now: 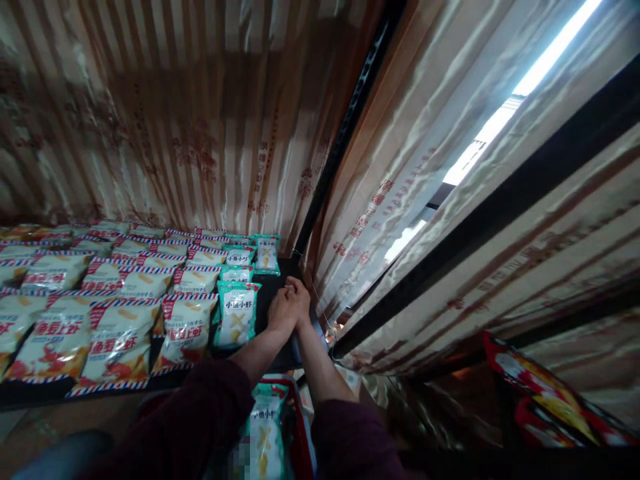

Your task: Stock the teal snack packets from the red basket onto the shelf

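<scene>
My left hand and my right hand are together over the dark shelf, at its right end by the black post. Their fingers are curled and overlap. Whatever lies between them, if anything, is hidden. Just left of my hands, a green-and-white snack packet leads a short row of the same kind. Another such packet stands at the back, beside that row. Below my forearms, more green packets sit in a red-rimmed container.
Several rows of white snack bags with red-and-blue striped edges fill the shelf's left side. Printed translucent sheeting hangs behind. A black metal post rises at the corner; a dark bar slants rightward. Red-and-yellow packaging is at lower right.
</scene>
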A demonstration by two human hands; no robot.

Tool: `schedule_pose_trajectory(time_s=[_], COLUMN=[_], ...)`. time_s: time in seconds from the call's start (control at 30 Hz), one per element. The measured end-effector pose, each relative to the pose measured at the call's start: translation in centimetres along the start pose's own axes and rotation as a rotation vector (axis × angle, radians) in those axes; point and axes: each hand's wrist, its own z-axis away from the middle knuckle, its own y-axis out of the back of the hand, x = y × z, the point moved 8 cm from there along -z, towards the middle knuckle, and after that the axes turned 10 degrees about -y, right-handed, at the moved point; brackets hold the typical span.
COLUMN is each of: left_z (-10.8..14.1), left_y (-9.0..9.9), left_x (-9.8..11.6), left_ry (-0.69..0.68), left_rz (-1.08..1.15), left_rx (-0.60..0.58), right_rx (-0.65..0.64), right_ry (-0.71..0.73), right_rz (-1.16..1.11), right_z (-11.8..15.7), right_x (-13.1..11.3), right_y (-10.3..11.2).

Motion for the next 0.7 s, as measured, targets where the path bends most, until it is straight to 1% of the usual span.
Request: schedule_pose_trajectory(time_s=[0.07, 0.13, 0.27, 0.33, 0.4, 0.43, 0.47, 0.53, 0.57, 0.63, 0.7], left_z=[2.3, 4.7, 9.9, 12.5, 14.9, 16.0, 16.9, 18.2, 18.6, 19.5, 20.4], left_y=[0.5, 0.9, 1.8, 2.1, 2.2, 2.2, 2.5, 3.5, 4.4, 5.8, 7.0], left_x=[0.2, 0.1, -1.2, -2.5, -4.4, -5.7, -7.4, -11.0, -12.5, -15.0, -16.9], left_ry=[-0.025, -0.040, -0.101, -0.143, -0.168, -0.155, -0.107, 0.018, 0.039, 0.042, 0.020], left_rz=[0.027, 0.058, 0.162, 0.244, 0.328, 0.338, 0.335, 0.291, 0.235, 0.099, 0.003], left_rx=[-0.031, -0.076, -0.197, -0.278, -0.395, -0.442, -0.456, -0.400, -0.332, -0.231, -0.140], right_rx=[0.003, -0.008, 0.021, 0.034, 0.056, 0.073, 0.097, 0.141, 0.157, 0.179, 0.197], right_ry=[-0.031, -0.032, -0.018, -0.044, -0.086, -0.076, -0.058, -0.027, -0.026, -0.046, -0.080], right_rz=[-0.045, -0.098, -0.160, -0.214, -0.197, -0.156, -0.110, -0.017, 0.029, 0.124, 0.206], right_z=[2.5, 5.4, 11.8, 15.2, 18.4, 19.9, 21.3, 23.8, 24.8, 26.2, 27.1], right_x=[-0.4, -1.1, -1.9, -1.3, -0.2, 0.2, 0.5, 1.5, 2.1, 3.6, 5.1], right_y=[0.8, 1.5, 2.9, 3.3, 3.6, 3.8, 4.1, 4.5, 4.7, 4.9, 5.0])
